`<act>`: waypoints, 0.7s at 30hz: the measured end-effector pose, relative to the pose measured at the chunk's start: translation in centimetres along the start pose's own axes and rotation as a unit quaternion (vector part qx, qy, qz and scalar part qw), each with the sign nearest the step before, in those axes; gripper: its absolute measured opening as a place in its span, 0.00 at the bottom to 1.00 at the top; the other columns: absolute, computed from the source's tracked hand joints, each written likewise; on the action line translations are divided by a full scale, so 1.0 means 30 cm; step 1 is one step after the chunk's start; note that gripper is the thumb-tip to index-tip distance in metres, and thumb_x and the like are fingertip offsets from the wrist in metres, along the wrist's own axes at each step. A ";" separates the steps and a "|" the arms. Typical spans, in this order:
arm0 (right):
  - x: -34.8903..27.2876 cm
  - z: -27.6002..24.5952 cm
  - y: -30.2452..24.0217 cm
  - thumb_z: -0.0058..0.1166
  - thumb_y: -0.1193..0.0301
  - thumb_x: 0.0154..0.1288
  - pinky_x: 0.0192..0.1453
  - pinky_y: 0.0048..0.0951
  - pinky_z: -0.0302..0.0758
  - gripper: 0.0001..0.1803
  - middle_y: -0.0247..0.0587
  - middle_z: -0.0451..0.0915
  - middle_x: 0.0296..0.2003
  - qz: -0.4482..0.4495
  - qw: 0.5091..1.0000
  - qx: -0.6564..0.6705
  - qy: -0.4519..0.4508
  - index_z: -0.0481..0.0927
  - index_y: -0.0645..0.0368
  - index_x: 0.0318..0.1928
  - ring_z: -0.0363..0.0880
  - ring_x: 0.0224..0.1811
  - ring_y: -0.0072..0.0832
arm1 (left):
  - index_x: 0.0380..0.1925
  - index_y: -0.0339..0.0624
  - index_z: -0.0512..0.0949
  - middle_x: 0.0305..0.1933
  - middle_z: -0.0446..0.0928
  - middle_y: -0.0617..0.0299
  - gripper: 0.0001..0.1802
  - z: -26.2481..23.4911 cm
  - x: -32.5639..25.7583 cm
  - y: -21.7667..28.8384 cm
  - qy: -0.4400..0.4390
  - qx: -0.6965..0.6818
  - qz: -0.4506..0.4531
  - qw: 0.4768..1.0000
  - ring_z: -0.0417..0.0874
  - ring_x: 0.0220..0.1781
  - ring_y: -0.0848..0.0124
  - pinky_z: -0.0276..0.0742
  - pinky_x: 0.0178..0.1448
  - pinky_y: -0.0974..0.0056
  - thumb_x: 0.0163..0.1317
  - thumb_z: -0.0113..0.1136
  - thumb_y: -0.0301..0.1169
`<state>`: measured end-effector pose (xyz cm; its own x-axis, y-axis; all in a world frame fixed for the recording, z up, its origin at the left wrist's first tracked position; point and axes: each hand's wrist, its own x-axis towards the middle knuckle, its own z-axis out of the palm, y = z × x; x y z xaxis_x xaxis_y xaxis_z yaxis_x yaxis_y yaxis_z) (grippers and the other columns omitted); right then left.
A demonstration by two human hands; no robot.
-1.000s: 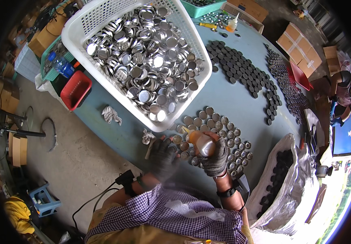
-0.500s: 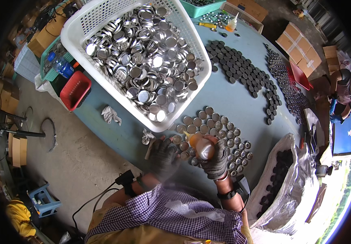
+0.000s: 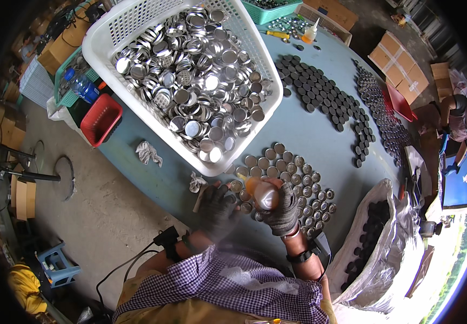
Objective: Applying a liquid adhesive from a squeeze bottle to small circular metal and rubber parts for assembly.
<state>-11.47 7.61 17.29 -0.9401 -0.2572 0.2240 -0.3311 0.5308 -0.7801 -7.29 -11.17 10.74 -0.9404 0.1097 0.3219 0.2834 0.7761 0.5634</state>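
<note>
My right hand [image 3: 283, 213], in a dark grey glove, is wrapped round a clear squeeze bottle [image 3: 266, 195] with orange liquid in it. The bottle is tilted, its thin nozzle pointing up and left over the round metal caps [image 3: 302, 181]. These caps lie spread in a group on the blue-grey table. My left hand [image 3: 216, 211], gloved too, is at the left border of the group with its fingers bent. Blur and the hand itself hide what its fingertips touch. A tan strip [image 3: 198, 201] shows beside its fingers.
A white basket [image 3: 177, 149] heaped with silver caps stands beyond my hands. Black discs [image 3: 325, 92] cover the table at the far right. Crumpled cloth [image 3: 148, 153], a red basket [image 3: 101, 120] and a white sack [image 3: 371, 237] are around. Another person's arm [image 3: 458, 156] shows at right.
The bottle in my right hand has moved slightly left and leans over further. My left hand has barely shifted. The other person's arm at the right has moved.
</note>
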 end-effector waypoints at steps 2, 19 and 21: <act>0.013 0.003 0.008 0.70 0.68 0.48 0.44 0.37 0.78 0.33 0.45 0.79 0.45 -0.050 0.998 0.000 0.029 0.72 0.55 0.56 0.81 0.41 0.40 | 0.35 0.43 0.77 0.60 0.72 0.55 0.14 0.001 0.001 0.000 0.011 -0.009 0.003 1.000 0.67 0.66 0.48 0.65 0.66 0.45 0.47 0.67 0.31; -0.014 -0.037 -0.001 0.71 0.69 0.42 0.46 0.36 0.78 0.35 0.42 0.81 0.45 -0.043 0.997 -0.015 0.057 0.74 0.57 0.56 0.82 0.43 0.38 | 0.32 0.43 0.77 0.61 0.72 0.55 0.12 0.006 -0.001 0.004 0.002 -0.011 -0.003 1.000 0.67 0.66 0.48 0.63 0.67 0.45 0.46 0.66 0.31; -0.024 -0.033 -0.003 0.72 0.69 0.42 0.46 0.36 0.78 0.35 0.42 0.81 0.45 -0.024 0.999 0.007 0.047 0.74 0.58 0.55 0.82 0.43 0.38 | 0.32 0.43 0.77 0.61 0.72 0.56 0.12 0.004 0.001 0.004 0.000 -0.009 -0.002 1.000 0.67 0.66 0.48 0.63 0.67 0.45 0.46 0.66 0.31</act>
<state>-10.84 8.54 17.78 -0.9267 -0.2056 0.3147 -0.3759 0.5088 -0.7745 -7.31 -11.01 10.74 -0.9413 0.1061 0.3204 0.2831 0.7652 0.5782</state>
